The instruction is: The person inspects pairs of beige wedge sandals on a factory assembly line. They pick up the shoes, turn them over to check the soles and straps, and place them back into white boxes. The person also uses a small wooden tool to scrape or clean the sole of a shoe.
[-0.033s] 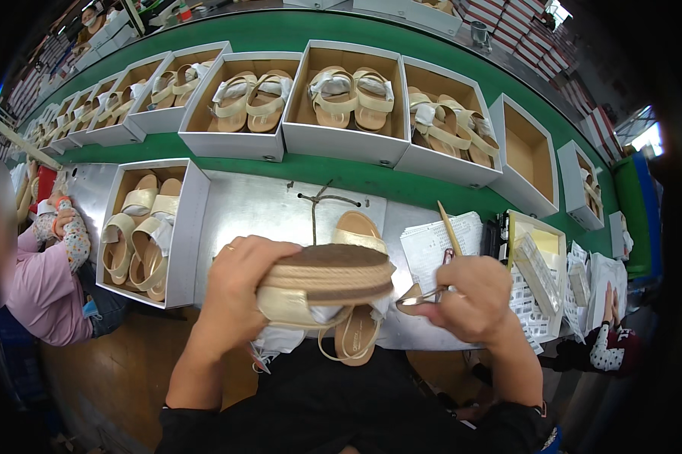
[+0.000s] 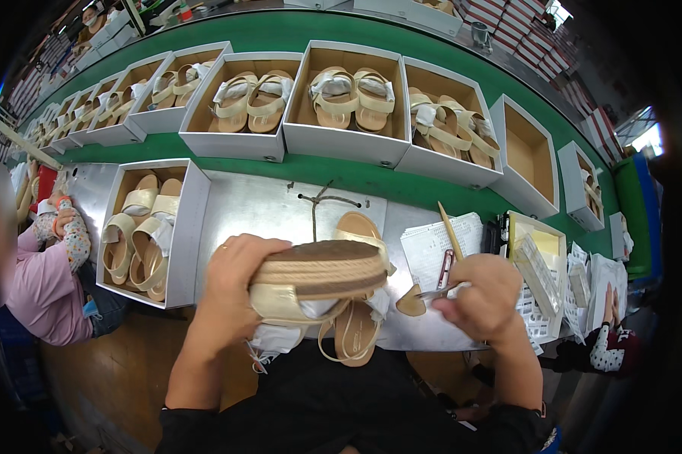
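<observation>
My left hand grips a pale gold sandal by one end, turned on its side so that its thick layered sole shows. White stuffing pokes out between its straps. Under it lies a second sandal, partly covered, reaching over the table's near edge. In my right hand, closed, is a slim silver metal tool; its exact kind is hard to make out. The tool's tip meets a small tan piece above the metal table, right of the held sandal.
An open white shoebox with sandals stands left on the metal table. More boxes line the green belt behind. Papers, a wooden stick and a carton lie right. A person in pink sits left.
My right hand has shifted right with the metal tool, and more of the tan piece shows. The held sandal has moved slightly left.
</observation>
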{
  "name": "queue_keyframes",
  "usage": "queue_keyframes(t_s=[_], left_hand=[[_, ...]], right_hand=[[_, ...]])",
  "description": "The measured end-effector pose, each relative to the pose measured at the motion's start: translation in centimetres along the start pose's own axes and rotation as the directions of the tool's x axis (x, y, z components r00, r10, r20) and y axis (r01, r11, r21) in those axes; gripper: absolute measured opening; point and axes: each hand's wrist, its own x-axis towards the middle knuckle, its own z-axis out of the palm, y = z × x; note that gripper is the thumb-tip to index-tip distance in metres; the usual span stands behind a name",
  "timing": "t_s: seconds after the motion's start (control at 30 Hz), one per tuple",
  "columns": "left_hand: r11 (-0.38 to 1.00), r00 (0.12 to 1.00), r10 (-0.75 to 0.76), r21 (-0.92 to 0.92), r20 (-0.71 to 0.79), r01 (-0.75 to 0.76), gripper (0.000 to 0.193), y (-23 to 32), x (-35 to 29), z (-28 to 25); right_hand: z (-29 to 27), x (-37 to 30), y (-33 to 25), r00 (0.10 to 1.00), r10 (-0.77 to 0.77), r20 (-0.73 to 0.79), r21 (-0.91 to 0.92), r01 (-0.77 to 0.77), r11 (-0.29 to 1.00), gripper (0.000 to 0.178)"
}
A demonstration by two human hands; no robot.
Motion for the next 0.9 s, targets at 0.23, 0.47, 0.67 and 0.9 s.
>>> queue_keyframes(t_s=[0.23, 0.47, 0.67, 0.9], left_hand=[[0.998, 0.999, 0.025, 0.054, 0.021, -0.026, 0.046, -0.2, 0.5, 0.1], [0.998, 0.999, 0.03, 0.062, 0.016, -0.031, 0.046, 0.5, 0.6, 0.2], [0.996, 0.998, 0.064, 0.06, 0.001, -0.064, 0.046, 0.8, 0.7, 0.3], [0.994, 0.997, 0.07, 0.082, 0.014, -0.071, 0.046, 0.9, 0.7, 0.4]], right_hand=[[0.5, 0.4, -1.2, 0.998, 0.048, -0.05, -0.039, -0.05, 0.998, 0.039], [1.3, 1.9, -2.3, 0.998, 0.036, -0.054, -0.126, -0.043, 0.991, 0.047], [1.1, 2.1, -2.4, 1.0, 0.008, -0.028, -0.118, -0.012, 0.993, 0.042], [1.1, 2.3, -2.2, 1.0, -0.021, -0.017, -0.068, 0.02, 0.997, 0.041]])
